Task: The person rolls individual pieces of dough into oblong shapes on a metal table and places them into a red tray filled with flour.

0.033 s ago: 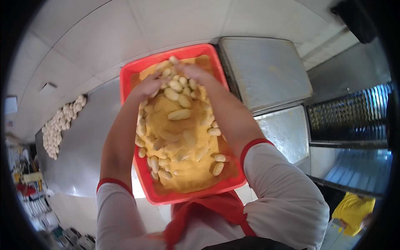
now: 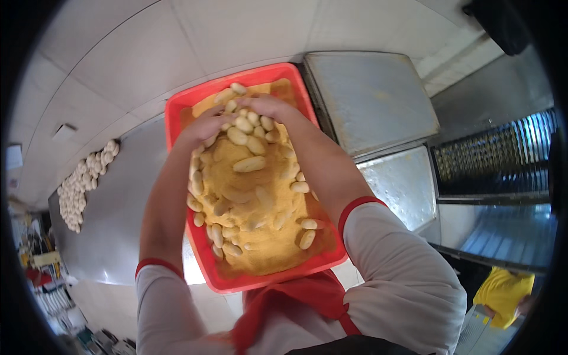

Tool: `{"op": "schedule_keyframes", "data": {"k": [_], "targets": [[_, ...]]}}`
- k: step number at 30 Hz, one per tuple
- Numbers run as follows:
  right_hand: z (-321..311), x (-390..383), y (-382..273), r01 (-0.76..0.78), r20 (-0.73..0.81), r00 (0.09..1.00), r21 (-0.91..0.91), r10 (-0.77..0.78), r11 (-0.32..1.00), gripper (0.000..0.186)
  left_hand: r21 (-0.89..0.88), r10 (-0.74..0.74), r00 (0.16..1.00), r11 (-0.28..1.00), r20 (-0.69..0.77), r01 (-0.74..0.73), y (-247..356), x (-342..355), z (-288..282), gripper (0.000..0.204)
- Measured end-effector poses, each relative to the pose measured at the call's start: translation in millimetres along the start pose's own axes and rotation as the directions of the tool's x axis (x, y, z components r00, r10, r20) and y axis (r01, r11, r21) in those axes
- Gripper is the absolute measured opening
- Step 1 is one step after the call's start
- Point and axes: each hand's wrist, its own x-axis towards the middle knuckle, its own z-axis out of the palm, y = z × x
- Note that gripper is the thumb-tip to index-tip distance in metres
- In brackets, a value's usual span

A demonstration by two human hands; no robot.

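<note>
A red plastic tub stands in front of me, holding yellow-orange crumbs and many pale oval dough pieces. Most of the pieces look dusted, and some are partly buried. At the tub's far end, my left hand rests against a cluster of pieces, its fingers stretched inward. My right hand reaches over the same cluster from the other side, with extended fingers touching the dough. Between the hands the pieces are heaped together. The undersides of both hands are hidden.
On the steel table at left lies a pile of whitish dough pieces. Stacked metal trays stand right of the tub, near a shiny tray and a rack. A person in yellow is at lower right.
Both hands have drawn slightly nearer to me over the heaped dough pieces, and they look less blurred. The whole view has shifted a little.
</note>
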Motion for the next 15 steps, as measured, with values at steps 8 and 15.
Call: {"op": "schedule_keyframes", "data": {"k": [8,15], "targets": [[25.8,-84.5,-10.5,-0.017,0.147,0.987,-0.295,0.062,0.955,0.086,0.161,0.207,0.978,0.967,-0.037,-0.199,-2.2,-94.6,25.6,0.059],[64.1,-274.5,103.9,0.481,-0.157,0.808,-0.381,-0.568,0.79,0.078,-0.197,0.479,0.868,0.846,-0.128,-0.496,-41.0,-292.4,62.6,0.062]]}}
